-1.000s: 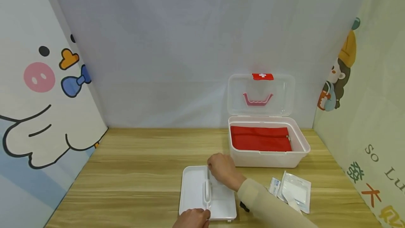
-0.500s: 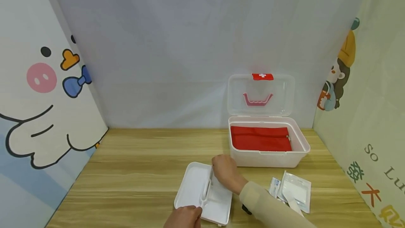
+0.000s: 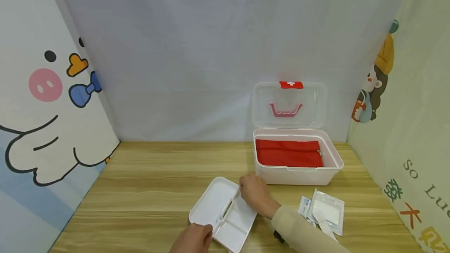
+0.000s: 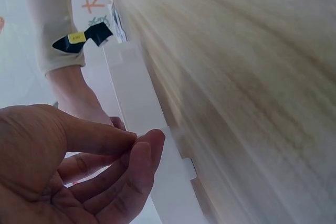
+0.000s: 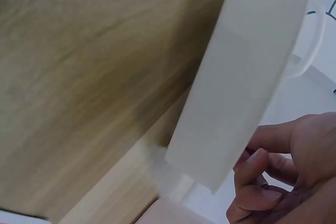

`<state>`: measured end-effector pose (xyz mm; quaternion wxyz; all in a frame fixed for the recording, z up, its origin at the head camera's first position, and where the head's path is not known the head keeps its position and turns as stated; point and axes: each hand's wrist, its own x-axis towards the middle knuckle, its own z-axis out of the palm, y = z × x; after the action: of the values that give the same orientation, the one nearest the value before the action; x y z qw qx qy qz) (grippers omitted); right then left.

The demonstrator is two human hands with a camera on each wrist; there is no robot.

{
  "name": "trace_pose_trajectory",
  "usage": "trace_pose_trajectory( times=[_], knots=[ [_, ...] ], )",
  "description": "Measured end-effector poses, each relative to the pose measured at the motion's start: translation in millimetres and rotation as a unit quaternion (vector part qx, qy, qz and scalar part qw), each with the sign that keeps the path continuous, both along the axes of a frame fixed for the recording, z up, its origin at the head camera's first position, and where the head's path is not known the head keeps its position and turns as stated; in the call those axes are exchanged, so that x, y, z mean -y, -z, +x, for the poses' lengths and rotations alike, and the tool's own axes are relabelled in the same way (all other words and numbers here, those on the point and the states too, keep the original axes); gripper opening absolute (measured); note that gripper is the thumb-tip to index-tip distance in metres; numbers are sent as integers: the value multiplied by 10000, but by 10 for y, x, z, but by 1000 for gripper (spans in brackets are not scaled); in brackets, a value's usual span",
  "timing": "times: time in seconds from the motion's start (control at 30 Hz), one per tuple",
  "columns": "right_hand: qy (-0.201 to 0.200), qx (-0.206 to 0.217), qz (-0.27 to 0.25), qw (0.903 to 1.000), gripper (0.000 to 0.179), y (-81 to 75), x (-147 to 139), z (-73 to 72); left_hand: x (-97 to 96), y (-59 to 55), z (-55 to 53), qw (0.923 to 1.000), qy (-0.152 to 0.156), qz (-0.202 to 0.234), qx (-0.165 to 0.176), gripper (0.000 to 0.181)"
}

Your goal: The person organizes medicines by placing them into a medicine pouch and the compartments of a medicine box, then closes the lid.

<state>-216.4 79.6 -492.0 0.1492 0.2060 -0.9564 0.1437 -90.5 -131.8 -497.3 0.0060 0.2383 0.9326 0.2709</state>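
Observation:
Both of my hands hold a white plastic tray (image 3: 205, 205) with a raised middle handle (image 3: 226, 209). My left hand (image 3: 192, 239) grips its near edge. In the left wrist view, that hand (image 4: 79, 156) pinches the rim between thumb and fingers, beside the tray's outer wall (image 4: 137, 87). My right hand (image 3: 257, 195) grips the far edge, close to the open box. The right wrist view shows the fingers of the right hand (image 5: 283, 177) curled at the rim behind the tray wall (image 5: 236, 72). The tray stands turned at an angle; a shadow lies under its side.
A white first-aid box (image 3: 299, 175) stands behind on the right, its clear lid (image 3: 309, 106) raised. A folded red pouch (image 3: 288, 154) lies inside it. Flat white packets (image 3: 332, 206) and a white plastic strip-like piece (image 3: 324, 221) lie on the wooden table (image 3: 151, 190) by the right sleeve.
The tray has turned clockwise in the head view. My left hand has moved left with its near end, and my right hand slightly right and nearer with its far end.

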Motion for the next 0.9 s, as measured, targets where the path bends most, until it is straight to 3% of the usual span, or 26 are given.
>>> trace_pose_trajectory(
  times=[0.1, 0.3, 0.53, 0.7, 0.9],
  knots=[
    [-23, 143, -127, 9998, 27, -22, -47, 28, 50, 3, -23, 9997, -31, 183, 126, 30],
    [65, 348, -221, 9991, 21, -22, -152, 79, 136, 14, -90, 9994, -265, 208, -31, 19],
    [112, 330, -364, 9987, 19, 12, -235, 149, 180, -14, -164, 9957, -560, 575, 463, 11],
    [168, 314, -288, 9990, 19, 36, -278, 200, 174, -36, -207, 9952, -820, 470, 263, 8],
    [255, 446, -358, 9980, 21, 22, -333, 275, 170, -49, -304, 9938, -1016, 383, 250, 5]
  ],
)
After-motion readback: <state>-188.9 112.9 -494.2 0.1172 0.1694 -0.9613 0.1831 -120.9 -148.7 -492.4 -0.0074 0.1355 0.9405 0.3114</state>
